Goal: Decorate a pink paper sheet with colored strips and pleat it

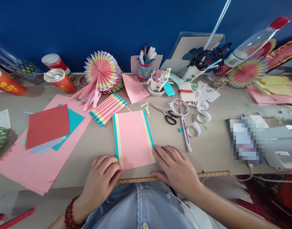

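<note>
A pink sheet of paper (133, 138) with yellow and blue strips along both sides lies flat on the table in front of me. My left hand (105, 171) is at its lower left corner, fingers bent and close together, thumb near the index fingertip at the paper's edge. On the lower right edge rests my right hand (174, 165), its fingers stretched out and its thumb apart. Just behind the sheet is a pleated pink paper strip (107, 109) with blue and yellow ends. Scissors (163, 113) with black handles and a pale utility knife (186, 135) lie to the right.
Coloured sheets (47, 127) lie on a large pink sheet at left. A paper rosette (101, 71), a pen cup (144, 68) and orange cups (61, 81) stand at the back. A tape roll (179, 107) sits near the scissors. A phone (246, 141) is at right.
</note>
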`<state>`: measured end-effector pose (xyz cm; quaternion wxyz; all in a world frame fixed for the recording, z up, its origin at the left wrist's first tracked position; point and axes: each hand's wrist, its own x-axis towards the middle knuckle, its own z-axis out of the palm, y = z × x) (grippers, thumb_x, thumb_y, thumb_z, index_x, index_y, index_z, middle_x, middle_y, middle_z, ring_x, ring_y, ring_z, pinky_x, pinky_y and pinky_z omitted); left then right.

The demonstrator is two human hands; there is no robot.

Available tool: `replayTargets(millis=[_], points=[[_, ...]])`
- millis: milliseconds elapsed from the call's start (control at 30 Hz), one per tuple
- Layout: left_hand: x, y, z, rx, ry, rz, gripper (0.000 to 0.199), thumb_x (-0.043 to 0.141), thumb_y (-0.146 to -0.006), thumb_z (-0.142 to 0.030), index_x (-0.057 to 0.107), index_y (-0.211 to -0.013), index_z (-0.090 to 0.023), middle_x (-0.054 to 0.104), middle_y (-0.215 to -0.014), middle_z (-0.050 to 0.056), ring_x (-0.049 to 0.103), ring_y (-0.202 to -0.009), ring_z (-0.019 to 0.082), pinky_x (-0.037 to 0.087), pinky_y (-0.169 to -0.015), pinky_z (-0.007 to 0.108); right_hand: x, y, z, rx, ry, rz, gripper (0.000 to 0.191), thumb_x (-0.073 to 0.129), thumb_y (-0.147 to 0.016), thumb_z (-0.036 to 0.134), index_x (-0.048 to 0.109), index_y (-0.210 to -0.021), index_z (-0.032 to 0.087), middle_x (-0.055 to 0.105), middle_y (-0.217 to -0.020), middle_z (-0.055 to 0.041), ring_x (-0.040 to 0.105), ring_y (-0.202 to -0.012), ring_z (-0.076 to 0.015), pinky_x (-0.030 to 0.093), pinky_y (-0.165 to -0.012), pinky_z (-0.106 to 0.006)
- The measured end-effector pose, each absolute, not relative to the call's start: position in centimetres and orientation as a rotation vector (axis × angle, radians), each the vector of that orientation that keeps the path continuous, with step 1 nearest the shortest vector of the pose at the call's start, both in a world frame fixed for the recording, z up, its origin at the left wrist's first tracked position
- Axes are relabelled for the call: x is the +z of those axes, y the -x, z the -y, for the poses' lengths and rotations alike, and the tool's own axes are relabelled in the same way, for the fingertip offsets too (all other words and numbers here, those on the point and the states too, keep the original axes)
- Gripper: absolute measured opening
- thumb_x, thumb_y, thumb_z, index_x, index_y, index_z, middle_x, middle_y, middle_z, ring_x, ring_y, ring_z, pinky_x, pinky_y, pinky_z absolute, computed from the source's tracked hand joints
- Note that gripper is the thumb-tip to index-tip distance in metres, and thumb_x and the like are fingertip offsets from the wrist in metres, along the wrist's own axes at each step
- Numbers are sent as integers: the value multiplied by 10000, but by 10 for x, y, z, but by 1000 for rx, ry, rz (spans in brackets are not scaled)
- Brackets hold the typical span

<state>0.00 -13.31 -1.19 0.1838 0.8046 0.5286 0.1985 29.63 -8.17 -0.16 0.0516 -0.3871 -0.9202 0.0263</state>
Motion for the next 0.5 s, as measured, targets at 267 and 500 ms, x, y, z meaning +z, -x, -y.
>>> replayTargets(millis=[267,500], points=[[-13,0,134,575,-2270,-1496,87,533,-965,-177,611,-948,-210,631,-985,38,543,-925,207,406,-836,367,-2,-300,89,183,1150,2723,528,556,-937,530,575,-1353,205,575,-1403,-94,510,-1200,-320,403,-1049,-524],[-13,1,134,548,-2292,-1480,91,518,-969,-176,599,-955,-215,631,-990,41,545,-929,208,405,-839,373,-5,-306,89,423,1186,2634,524,539,-967,429,476,-1444,222,544,-1437,-91,491,-1252,-302,433,-1036,-520]])
